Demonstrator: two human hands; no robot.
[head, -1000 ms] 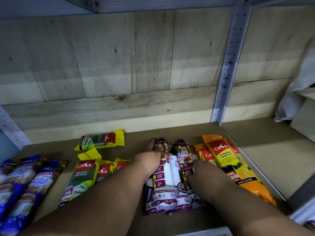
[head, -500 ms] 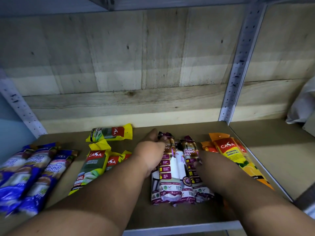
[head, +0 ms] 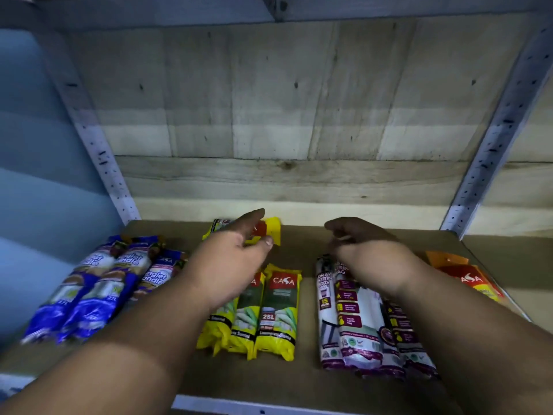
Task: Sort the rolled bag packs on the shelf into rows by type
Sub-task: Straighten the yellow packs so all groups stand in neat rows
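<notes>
On the brown shelf board point(head: 305, 381) lie rows of rolled bag packs: blue packs point(head: 89, 298) at the left, yellow packs point(head: 269, 313) in the middle, purple-and-white drawstring packs point(head: 356, 324) to the right, orange packs point(head: 466, 277) at the far right. One yellow pack point(head: 273, 230) lies crosswise near the back. My left hand point(head: 236, 250) hovers over that crosswise pack with fingers apart, holding nothing. My right hand point(head: 368, 250) is above the top ends of the purple packs, fingers loosely curled and empty.
A wooden back wall point(head: 284, 115) closes the shelf. Perforated metal uprights stand at the left point(head: 98, 151) and the right point(head: 490, 145). The shelf's white front edge point(head: 239, 405) runs along the bottom. Bare board shows between the yellow and purple rows.
Both hands have lifted off the purple packs. My left hand moved left and back over the crosswise yellow pack. The view has swung left.
</notes>
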